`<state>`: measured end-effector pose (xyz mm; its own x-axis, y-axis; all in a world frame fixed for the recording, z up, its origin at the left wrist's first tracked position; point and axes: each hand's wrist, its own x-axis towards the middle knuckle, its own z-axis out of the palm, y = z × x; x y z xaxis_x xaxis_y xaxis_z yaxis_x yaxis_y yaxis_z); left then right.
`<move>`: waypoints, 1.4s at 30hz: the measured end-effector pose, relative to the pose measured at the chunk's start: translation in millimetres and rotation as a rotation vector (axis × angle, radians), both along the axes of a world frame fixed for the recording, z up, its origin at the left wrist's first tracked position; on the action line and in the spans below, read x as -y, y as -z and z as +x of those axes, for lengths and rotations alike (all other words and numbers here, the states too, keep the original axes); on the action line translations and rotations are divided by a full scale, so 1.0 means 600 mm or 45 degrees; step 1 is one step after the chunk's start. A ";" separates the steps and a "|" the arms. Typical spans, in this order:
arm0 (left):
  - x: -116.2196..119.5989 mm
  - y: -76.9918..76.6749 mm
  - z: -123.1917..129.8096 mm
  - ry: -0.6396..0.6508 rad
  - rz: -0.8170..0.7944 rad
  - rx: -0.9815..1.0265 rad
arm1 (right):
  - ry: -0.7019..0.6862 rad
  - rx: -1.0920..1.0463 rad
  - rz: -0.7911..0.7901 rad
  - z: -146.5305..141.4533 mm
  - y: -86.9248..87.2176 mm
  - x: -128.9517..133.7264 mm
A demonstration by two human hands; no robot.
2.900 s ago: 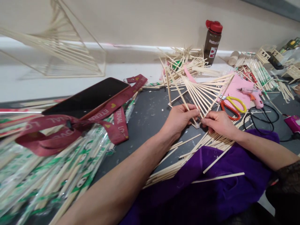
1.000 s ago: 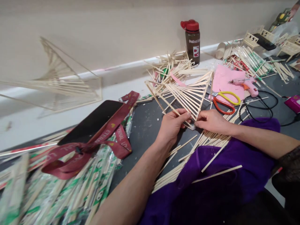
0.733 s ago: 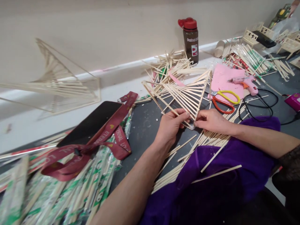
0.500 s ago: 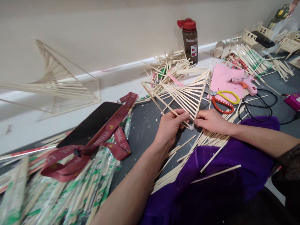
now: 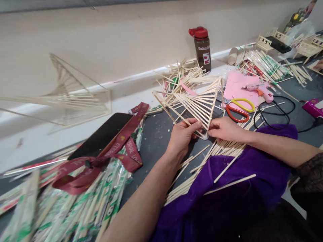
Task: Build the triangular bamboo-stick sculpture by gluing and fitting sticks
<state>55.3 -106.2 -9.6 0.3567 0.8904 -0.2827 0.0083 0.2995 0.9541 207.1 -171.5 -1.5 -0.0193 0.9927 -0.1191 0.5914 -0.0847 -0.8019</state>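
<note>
A framework of thin wooden sticks (image 5: 199, 104), with many sticks fanned between its edges, stands tilted over the dark table. My left hand (image 5: 185, 132) pinches its lower edge, thumb on top. On the other side of the same bottom corner, my right hand (image 5: 223, 129) has its fingers closed on the frame. Loose sticks (image 5: 185, 185) lie below the hands, partly on a purple cloth (image 5: 224, 168). Scissors with red and yellow handles (image 5: 239, 109) rest just beyond my right hand.
A pink glue gun (image 5: 262, 90) lies on pink sheets. A bottle (image 5: 202, 50) stands by the wall. At left are a black phone (image 5: 101, 134), a red lanyard (image 5: 126, 134) and wrapped chopsticks (image 5: 83, 205). Another stick structure (image 5: 75, 97) is at far left. A person's hand shows at far right.
The camera view has shifted slightly. Both hands keep their hold on the stick framework, which looks almost unmoved. Another person's hand now shows at the right edge.
</note>
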 end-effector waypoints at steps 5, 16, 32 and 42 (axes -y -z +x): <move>-0.002 -0.001 -0.006 0.027 -0.018 -0.004 | -0.076 0.171 0.102 0.011 -0.020 0.009; -0.021 -0.041 -0.045 -0.077 0.235 -0.214 | -0.117 0.114 0.228 0.042 -0.047 0.018; -0.075 -0.064 -0.128 -0.012 0.198 -0.352 | -0.320 0.175 0.355 0.039 -0.080 0.045; -0.087 -0.062 -0.151 0.021 0.194 -0.369 | 0.215 -0.147 0.659 0.090 -0.162 0.024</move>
